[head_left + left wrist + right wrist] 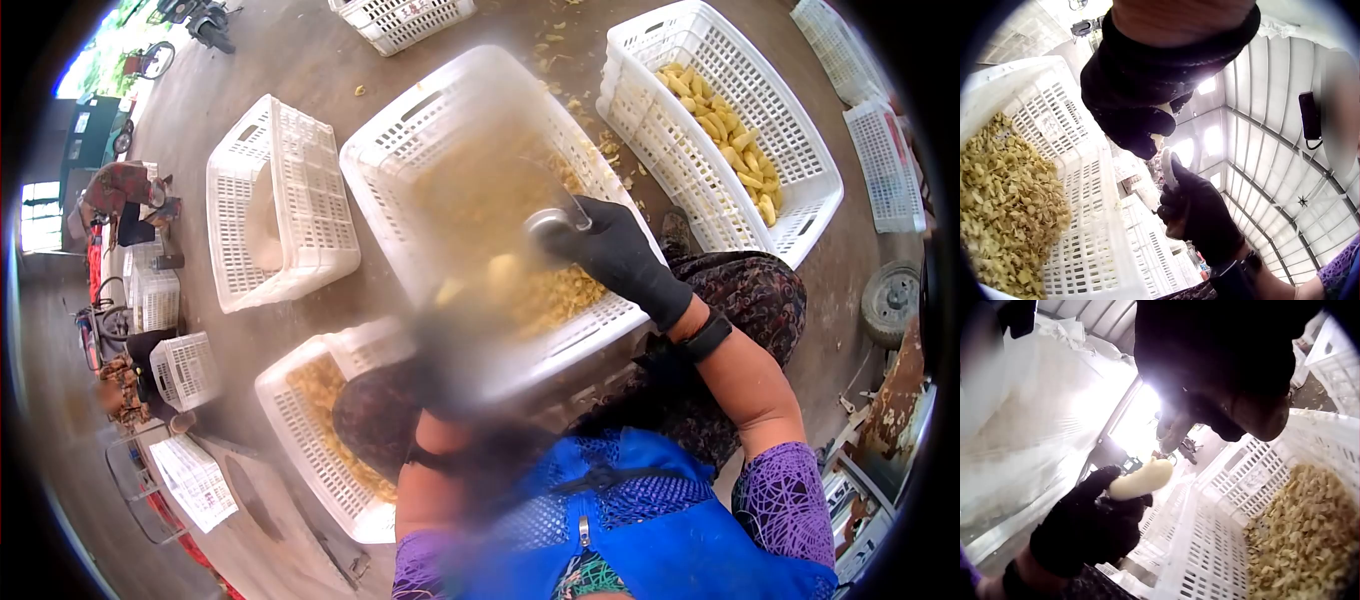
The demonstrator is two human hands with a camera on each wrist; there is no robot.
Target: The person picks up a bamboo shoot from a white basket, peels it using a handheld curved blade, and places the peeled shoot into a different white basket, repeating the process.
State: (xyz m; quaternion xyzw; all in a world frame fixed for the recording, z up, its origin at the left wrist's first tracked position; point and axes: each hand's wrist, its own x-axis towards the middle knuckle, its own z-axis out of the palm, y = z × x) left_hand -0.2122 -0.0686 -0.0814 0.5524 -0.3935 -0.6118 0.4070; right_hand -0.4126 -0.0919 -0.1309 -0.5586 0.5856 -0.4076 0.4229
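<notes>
My left hand [1088,522], in a dark glove, grips a pale yellow, elongated peeled piece [1142,480], whose smooth rounded end sticks out past the fingers in the right wrist view. Facing it, my black-gloved right hand [622,255] holds a small silver tool with a rounded end [552,222]; its exact kind cannot be made out. In the left wrist view both hands come close together, the tool near the left fingers. Below them is a large white slotted crate [385,185] with yellowish thin flakes [1007,206] inside. A blur covers the left hand in the head view.
To the right, a white crate [640,125] holds pale yellow elongated pieces [735,135]. Another crate [300,455] with flakes stands by the left knee, and a white crate [325,220] stands farther left. Flakes litter the floor. Other people [125,195] sit at the far left.
</notes>
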